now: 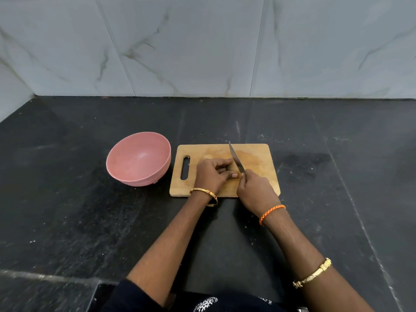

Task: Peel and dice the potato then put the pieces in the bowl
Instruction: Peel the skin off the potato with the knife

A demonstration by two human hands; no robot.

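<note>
Head view: left hand point(210, 174) curls its fingers point(233, 175) over the potato, mostly hidden, mid cutting board point(258, 174). Right hand point(255, 188) grips the knife point(236, 159), blade pointing 11 o'clock, touching the left hand's right side. Empty pink bowl point(138, 159) at 9 o'clock on the desk point(67, 199), nearer the left hand.

Nothing readable here, honestly. No labels, brand marks, numbers or signs anywhere in the shot that I can make out.
</note>
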